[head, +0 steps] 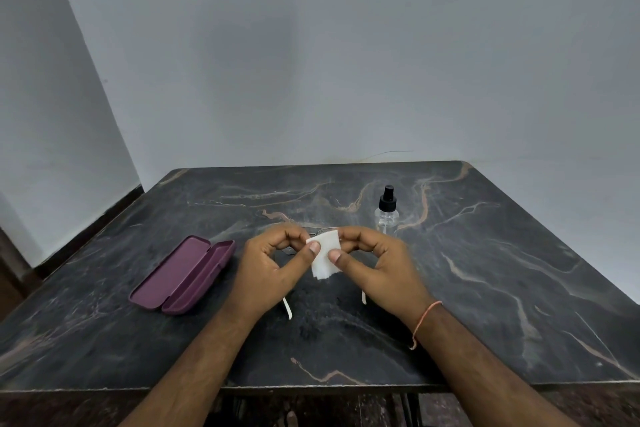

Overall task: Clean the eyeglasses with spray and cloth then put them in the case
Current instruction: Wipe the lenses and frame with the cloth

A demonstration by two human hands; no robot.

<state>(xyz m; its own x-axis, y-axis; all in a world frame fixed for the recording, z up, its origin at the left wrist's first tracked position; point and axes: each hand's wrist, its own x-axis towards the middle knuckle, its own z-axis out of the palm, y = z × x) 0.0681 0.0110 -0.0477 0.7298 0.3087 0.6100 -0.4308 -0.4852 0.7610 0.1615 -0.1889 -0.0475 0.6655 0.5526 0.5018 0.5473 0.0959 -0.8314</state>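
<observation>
Here both hands (270,263) (377,263) pinch the white cloth (325,255) over the eyeglasses (288,310).

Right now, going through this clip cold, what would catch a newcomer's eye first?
Both hands meet at the table's centre, the left hand and right hand pinching a small white cloth over the eyeglasses, which are mostly hidden behind them. To their left lies an open maroon case on the dark marble table. Behind the right hand stands a clear spray bottle with a black nozzle.
</observation>
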